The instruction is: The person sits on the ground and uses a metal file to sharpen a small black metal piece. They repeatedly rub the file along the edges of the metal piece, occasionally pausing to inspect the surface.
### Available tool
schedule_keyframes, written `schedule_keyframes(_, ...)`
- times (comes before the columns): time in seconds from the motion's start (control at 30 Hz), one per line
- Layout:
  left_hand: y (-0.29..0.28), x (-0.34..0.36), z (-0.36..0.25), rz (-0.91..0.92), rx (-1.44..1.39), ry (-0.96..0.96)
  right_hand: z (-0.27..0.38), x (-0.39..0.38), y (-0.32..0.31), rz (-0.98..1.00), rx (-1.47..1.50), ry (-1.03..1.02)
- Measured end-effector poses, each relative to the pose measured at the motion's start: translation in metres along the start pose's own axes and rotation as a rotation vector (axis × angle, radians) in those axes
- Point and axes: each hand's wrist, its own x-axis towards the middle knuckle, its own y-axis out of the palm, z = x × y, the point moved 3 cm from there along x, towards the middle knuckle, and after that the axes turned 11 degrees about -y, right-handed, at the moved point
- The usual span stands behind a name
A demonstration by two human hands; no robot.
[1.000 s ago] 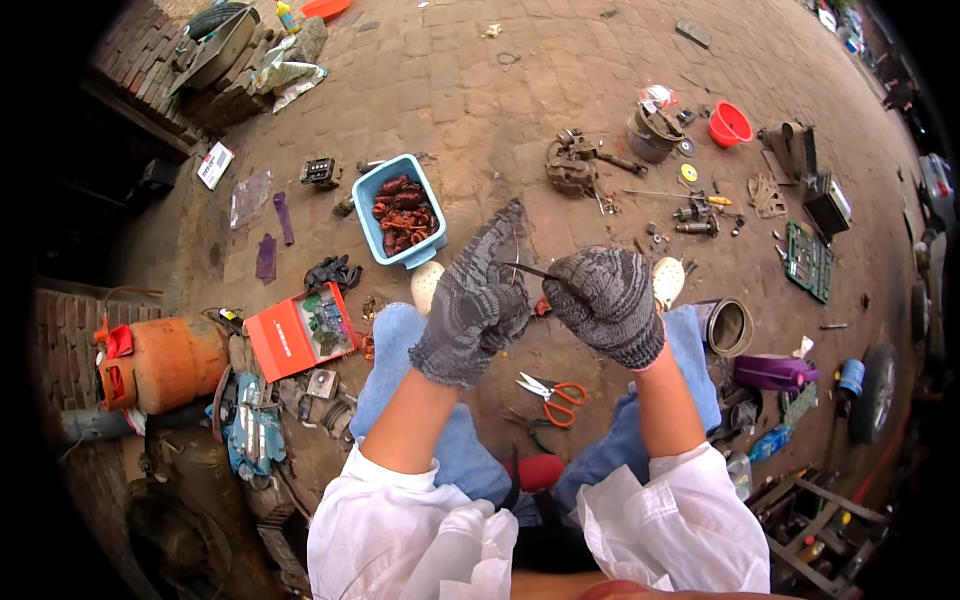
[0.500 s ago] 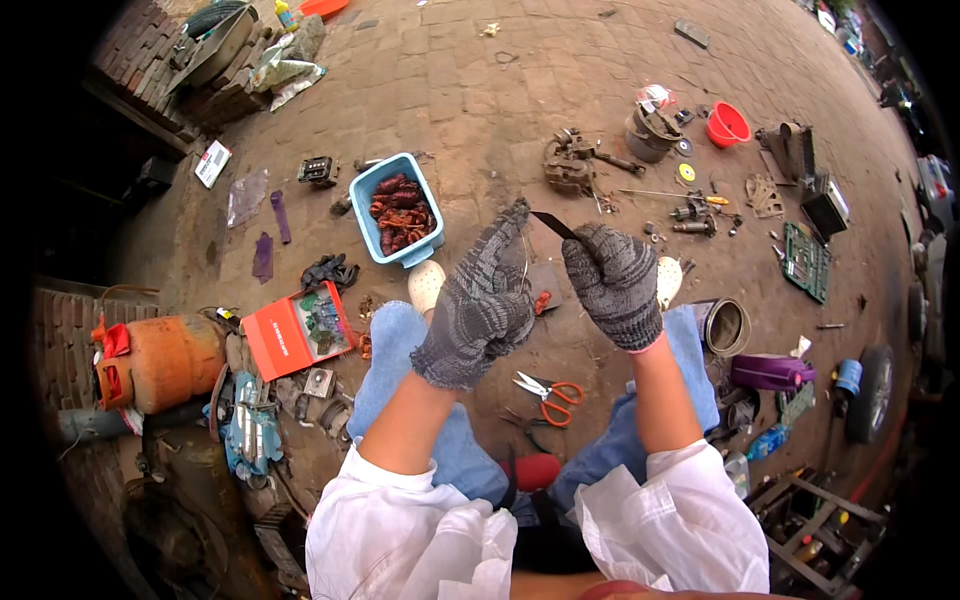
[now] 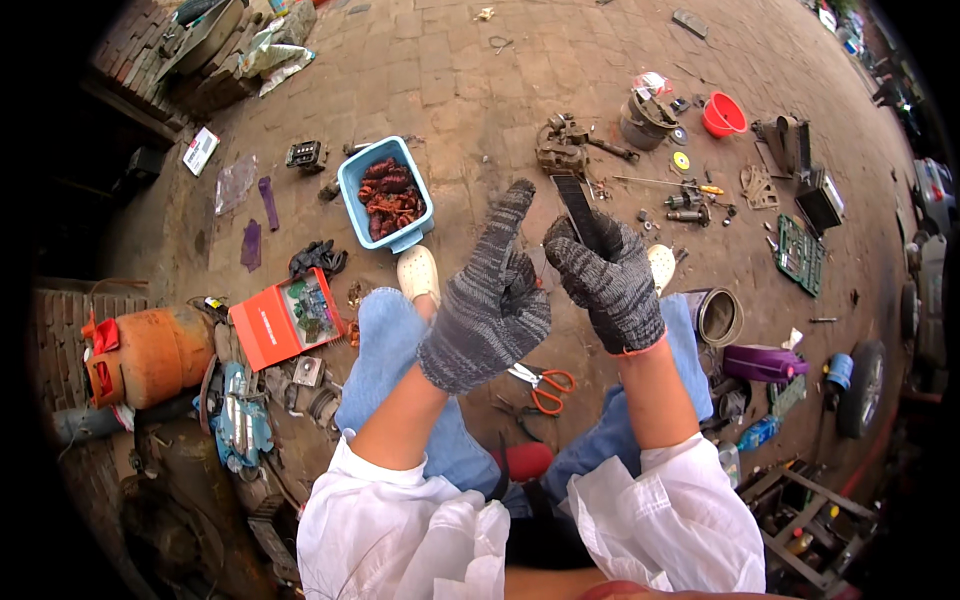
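My right hand (image 3: 604, 275), in a grey knitted glove, is closed round a dark flat blade (image 3: 574, 200) that points up and away from me. My left hand (image 3: 487, 300), gloved the same way, has its index finger stretched upward and the other fingers curled in. Whether those curled fingers hold anything is hidden. The two hands are close together but apart, above the ground between my knees. Below them lie scissors with orange handles (image 3: 548, 390), partly behind the left hand, and dark pliers (image 3: 520, 420).
Beyond my left shoe, a blue basin (image 3: 348, 190) holds reddish-brown scrap pieces. An orange box (image 3: 268, 333) and an orange gas cylinder (image 3: 165, 355) are at left. On the right are greasy metal parts (image 3: 565, 150), a red bucket (image 3: 724, 116), a green tool case (image 3: 799, 257) and an open can (image 3: 718, 318).
The blade has swung from pointing left toward my left hand to pointing more upright. The right hand has turned, and the left hand has shifted slightly down and right.
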Motion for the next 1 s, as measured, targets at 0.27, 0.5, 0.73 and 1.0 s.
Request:
schedule_keyframes(0.27, 0.001, 0.007, 0.000, -0.042, -0.055, 0.039, -0.002, 0.002, 0.000, -0.130, 0.183, -0.079)
schedule_keyframes(0.5, 0.004, 0.006, 0.005, 0.208, -0.604, -0.393, -0.016, 0.000, -0.003, -0.145, 0.244, -0.051)
schedule_keyframes(0.73, 0.010, 0.005, 0.008, 0.163, -0.837, -0.331, -0.020, -0.004, 0.001, -0.128, 0.298, -0.048)
schedule_keyframes(1.0, -0.003, 0.002, 0.000, -0.184, -0.566, -0.119, -0.014, 0.003, -0.015, -0.419, -0.033, -0.322)
